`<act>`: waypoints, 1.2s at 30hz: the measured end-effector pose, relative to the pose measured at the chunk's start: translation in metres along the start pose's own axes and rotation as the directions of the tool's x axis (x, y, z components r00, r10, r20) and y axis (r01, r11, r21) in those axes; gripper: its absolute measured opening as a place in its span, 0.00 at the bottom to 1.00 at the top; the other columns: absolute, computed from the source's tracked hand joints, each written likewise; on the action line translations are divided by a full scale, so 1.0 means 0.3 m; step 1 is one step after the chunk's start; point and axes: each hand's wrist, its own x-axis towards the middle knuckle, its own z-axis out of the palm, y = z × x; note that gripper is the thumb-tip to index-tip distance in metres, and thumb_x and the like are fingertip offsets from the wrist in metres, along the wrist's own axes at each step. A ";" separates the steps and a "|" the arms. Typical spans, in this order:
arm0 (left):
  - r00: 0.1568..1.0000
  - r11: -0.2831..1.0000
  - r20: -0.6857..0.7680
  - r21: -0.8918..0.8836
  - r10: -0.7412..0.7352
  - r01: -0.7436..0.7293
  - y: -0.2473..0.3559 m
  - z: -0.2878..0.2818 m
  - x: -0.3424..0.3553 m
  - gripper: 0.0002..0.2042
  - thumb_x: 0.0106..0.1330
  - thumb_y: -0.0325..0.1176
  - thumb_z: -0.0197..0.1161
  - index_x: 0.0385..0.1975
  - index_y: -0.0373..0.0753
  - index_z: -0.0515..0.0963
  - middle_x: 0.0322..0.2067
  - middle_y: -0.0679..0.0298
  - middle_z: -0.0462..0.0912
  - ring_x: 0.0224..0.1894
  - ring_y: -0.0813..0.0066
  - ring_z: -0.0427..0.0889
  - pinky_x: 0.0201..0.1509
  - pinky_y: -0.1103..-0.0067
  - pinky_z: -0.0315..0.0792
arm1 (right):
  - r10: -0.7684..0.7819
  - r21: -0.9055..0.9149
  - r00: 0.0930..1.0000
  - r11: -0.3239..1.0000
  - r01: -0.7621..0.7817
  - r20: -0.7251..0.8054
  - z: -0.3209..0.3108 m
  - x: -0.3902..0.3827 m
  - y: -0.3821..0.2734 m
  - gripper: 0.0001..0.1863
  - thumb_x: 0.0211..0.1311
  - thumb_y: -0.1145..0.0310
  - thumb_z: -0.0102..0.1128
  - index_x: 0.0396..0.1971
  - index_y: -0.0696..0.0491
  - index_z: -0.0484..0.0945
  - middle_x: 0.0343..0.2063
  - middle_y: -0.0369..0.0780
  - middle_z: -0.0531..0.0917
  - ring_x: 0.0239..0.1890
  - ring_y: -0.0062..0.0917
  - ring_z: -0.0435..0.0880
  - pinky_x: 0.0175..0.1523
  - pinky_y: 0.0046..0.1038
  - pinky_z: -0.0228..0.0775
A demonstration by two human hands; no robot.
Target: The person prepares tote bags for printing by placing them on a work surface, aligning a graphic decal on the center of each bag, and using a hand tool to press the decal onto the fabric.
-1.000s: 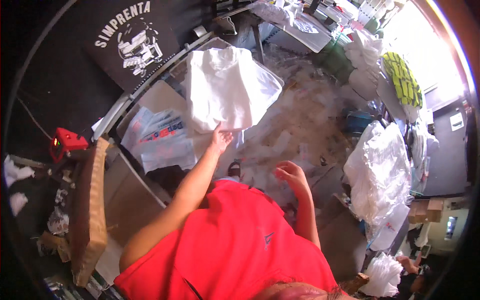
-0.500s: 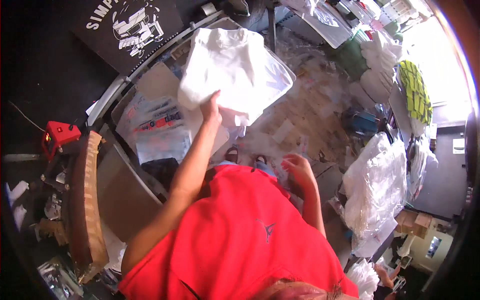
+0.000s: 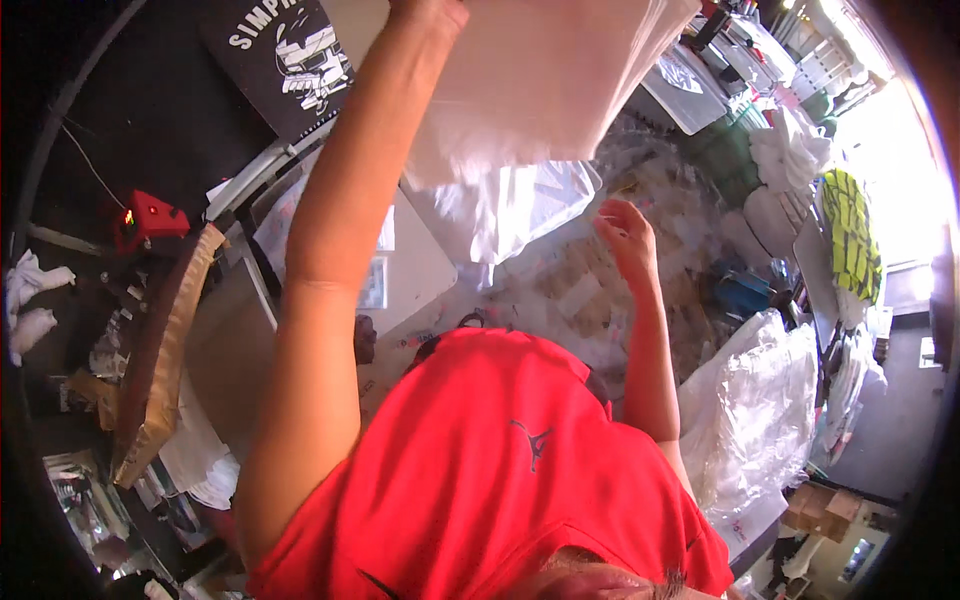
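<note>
Raised at the top edge of the view, my left hand (image 3: pixel 432 10) is closed at the side of a large pale cloth (image 3: pixel 530 80). Its fingers are mostly cut off by the frame. The cloth hangs broad and close to me, with layered folds along its right edge. Below its lower edge, white fabric (image 3: pixel 500 205) drapes beside a clear plastic-looking piece (image 3: pixel 572 190). Whether this fabric joins the raised cloth, I cannot tell. My right hand (image 3: pixel 627 235) hovers to the right over the floor, holding nothing, its fingers loosely bent and apart.
A black printed panel (image 3: pixel 280 70) stands at the upper left, with a red control box (image 3: pixel 150 220) below it. A long brown padded piece (image 3: pixel 170 360) runs down the left. Plastic-wrapped goods (image 3: pixel 755 410) and a yellow-green patterned bundle (image 3: pixel 850 235) line the right side.
My left hand has risen to the top edge, and the pale cloth now looms larger where the folded white garment was. My right hand has moved up and slightly right.
</note>
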 end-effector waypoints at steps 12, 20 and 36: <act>0.994 0.994 0.081 -0.085 0.076 -0.069 0.044 0.065 -0.176 0.09 0.60 0.35 0.63 0.32 0.35 0.77 0.27 0.59 0.81 0.29 0.67 0.83 0.35 0.75 0.82 | 0.033 0.263 0.966 0.959 -0.102 0.255 -0.014 0.103 0.080 0.17 0.58 0.65 0.64 0.45 0.58 0.79 0.34 0.38 0.84 0.36 0.19 0.81 0.41 0.23 0.72; 0.889 0.930 -0.274 -0.095 -0.367 0.355 -0.501 -0.724 -0.593 0.21 0.65 0.37 0.60 0.54 0.32 0.71 0.53 0.57 0.76 0.56 0.66 0.74 0.62 0.68 0.67 | 0.356 0.215 0.897 0.884 -0.414 0.264 -0.076 -0.124 0.479 0.16 0.58 0.65 0.64 0.43 0.58 0.79 0.32 0.36 0.83 0.32 0.19 0.80 0.37 0.23 0.71; 0.517 0.734 -0.575 -0.238 -0.634 0.636 -0.977 -1.130 -0.768 0.33 0.67 0.56 0.55 0.62 0.37 0.63 0.59 0.53 0.69 0.60 0.56 0.69 0.64 0.55 0.62 | 0.608 0.180 0.756 0.737 -0.651 0.244 -0.121 -0.391 0.662 0.16 0.60 0.65 0.62 0.44 0.58 0.78 0.33 0.39 0.84 0.33 0.23 0.83 0.37 0.26 0.75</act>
